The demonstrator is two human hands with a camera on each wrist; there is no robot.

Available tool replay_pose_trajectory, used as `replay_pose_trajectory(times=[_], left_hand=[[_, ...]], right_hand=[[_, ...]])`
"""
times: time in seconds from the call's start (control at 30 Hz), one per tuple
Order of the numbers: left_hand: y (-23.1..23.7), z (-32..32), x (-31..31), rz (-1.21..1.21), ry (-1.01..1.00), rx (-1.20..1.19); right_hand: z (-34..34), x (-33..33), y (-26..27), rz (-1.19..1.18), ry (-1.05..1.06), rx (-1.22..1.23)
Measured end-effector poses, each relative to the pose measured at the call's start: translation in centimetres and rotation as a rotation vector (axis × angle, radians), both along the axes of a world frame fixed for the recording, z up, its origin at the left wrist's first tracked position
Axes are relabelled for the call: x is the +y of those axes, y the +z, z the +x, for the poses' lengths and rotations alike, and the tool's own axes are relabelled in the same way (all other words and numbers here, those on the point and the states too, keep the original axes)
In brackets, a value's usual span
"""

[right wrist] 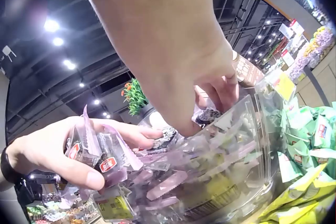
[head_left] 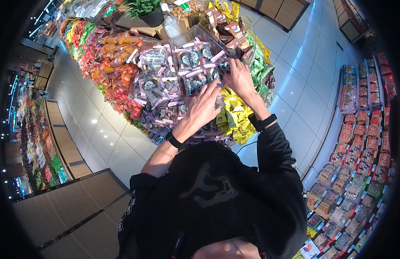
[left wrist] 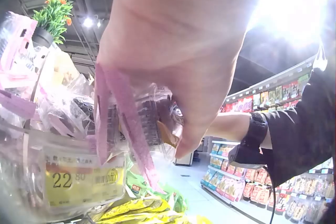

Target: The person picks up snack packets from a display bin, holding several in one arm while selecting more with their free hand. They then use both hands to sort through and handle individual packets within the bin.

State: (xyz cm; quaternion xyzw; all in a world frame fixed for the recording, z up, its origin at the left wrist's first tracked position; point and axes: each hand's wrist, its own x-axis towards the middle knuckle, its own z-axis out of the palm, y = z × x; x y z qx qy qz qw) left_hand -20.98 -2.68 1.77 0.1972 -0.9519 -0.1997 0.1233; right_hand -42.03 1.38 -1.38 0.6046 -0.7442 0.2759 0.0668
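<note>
Small clear snack packets with pinkish-purple sealed ends point(head_left: 156, 88) fill a clear plastic bin point(right wrist: 244, 129). My left hand point(head_left: 202, 105) is at the bin's near side and grips clear snack packets point(right wrist: 107, 153) between thumb and fingers. Their purple strips hang down in the left wrist view, and a red label shows in the right wrist view. My right hand point(head_left: 239, 80) reaches in over the bin's right wall with fingers curled, pinching a dark-patterned packet point(right wrist: 206, 115). The fingers partly hide that packet.
Yellow packets point(head_left: 236, 114) and green packets point(right wrist: 310, 129) lie right of the bin, orange and red ones point(head_left: 116, 52) left. A yellow price tag point(left wrist: 79, 179) is on the bin's front. Behind stands a potted plant point(head_left: 150, 13). Stocked shelves point(head_left: 359, 142) line the right.
</note>
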Motion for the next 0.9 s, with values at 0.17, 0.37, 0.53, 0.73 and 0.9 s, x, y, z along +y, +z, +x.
replay_pose_trajectory(times=[0.17, 0.37, 0.53, 0.73, 0.9], left_hand=[[-0.2, -0.1, 0.0, -0.012, 0.007, -0.029], [-0.3, 0.2, -0.1, 0.001, -0.007, -0.006], [-0.2, 0.3, -0.2, 0.031, -0.027, 0.010], [0.5, 0.7, -0.3, 0.145, 0.031, 0.224], [2.0, 2.1, 0.5, 0.572, 0.139, 0.484]], right_hand=[[-0.4, -0.1, -0.6, 0.137, 0.012, 0.010], [0.5, 0.2, -0.1, 0.037, -0.044, 0.197], [0.7, 0.3, -0.3, -0.031, -0.099, 0.017], [4.0, 4.2, 1.7, -0.166, 0.003, -0.566], [7.4, 8.4, 0.4, -0.046, 0.101, -0.986]])
